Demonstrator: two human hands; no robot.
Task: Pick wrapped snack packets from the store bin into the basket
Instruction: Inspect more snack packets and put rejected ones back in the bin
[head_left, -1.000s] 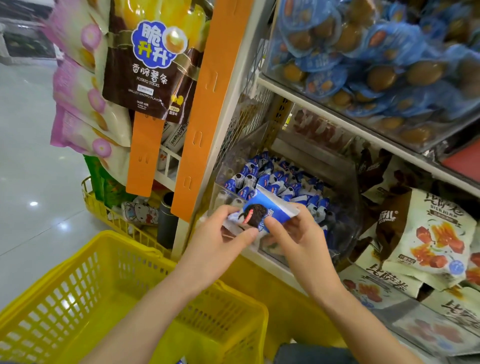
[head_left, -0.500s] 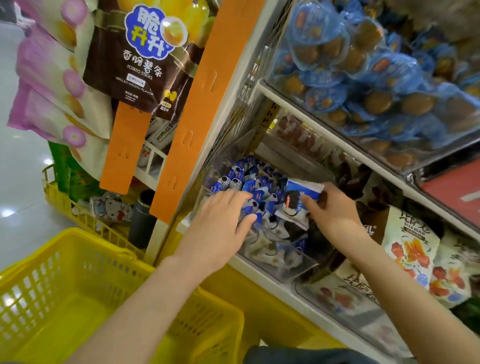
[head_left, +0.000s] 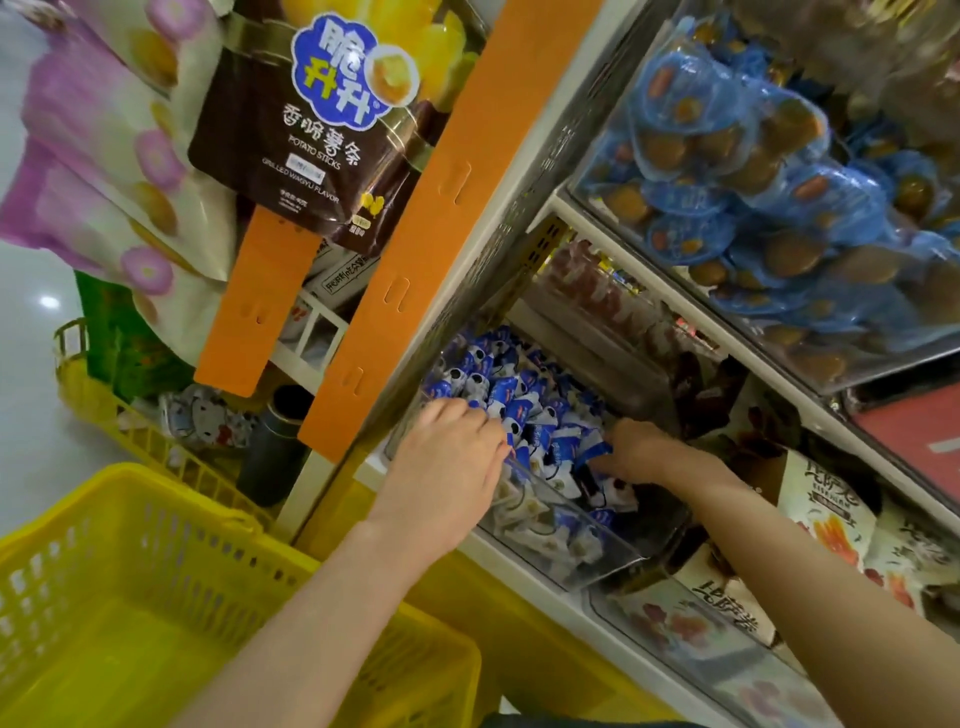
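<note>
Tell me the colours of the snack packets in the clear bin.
Blue and white snack packets, with dark round pictures; head view shows them.

Reaches forward with both bare forearms, left from lower centre, right from the lower right corner. Holds the left hand (head_left: 447, 457) palm down, fingers straight and close together, tips pointing up and right. Turns the right hand (head_left: 636, 449) knuckles up, fingers curled under toward the left, tips hidden; cannot tell whether gripping anything. Sets the hands near each other, not touching.
</note>
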